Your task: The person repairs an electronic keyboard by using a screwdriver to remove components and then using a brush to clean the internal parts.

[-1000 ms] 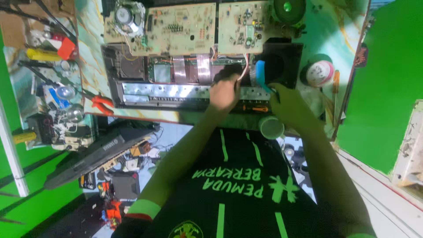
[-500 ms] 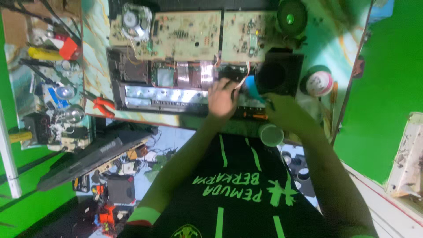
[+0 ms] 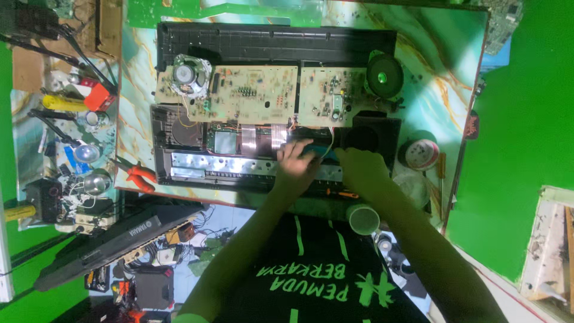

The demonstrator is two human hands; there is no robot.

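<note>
Head view: the landmark is the opened black keyboard case (image 3: 275, 45), lying on a green marbled table (image 3: 436, 66). Two circuit boards (image 3: 254, 93) lie side by side across the case; the second board (image 3: 332, 93) sits just right of the first. Two loudspeakers are present: a grey one (image 3: 184, 75) at the left end of the boards and a black one (image 3: 384, 75) at the right end. One small green display module (image 3: 225, 142) sits below the boards, inside the case, beside flat ribbon cables. The left hand (image 3: 297, 161) rests in the case's lower half with fingers curled over a small blue part (image 3: 317, 149); whether it grips the part cannot be told. The right hand (image 3: 360, 169) lies just right of it, beside the black speaker housing (image 3: 375, 133), fingers bent downward; its hold cannot be told. One orange-handled screwdriver (image 3: 342, 193) lies at the case's front edge. One pair of red-handled pliers (image 3: 139, 175) lies just left of the case. One round tape roll (image 3: 421, 154) lies right of the case, showing a red-and-white printed face. One green cup (image 3: 363, 218) stands below the case's front edge; its contents are not visible. A second black keyboard (image 3: 113, 239) leans below the table, left of the person.
</note>
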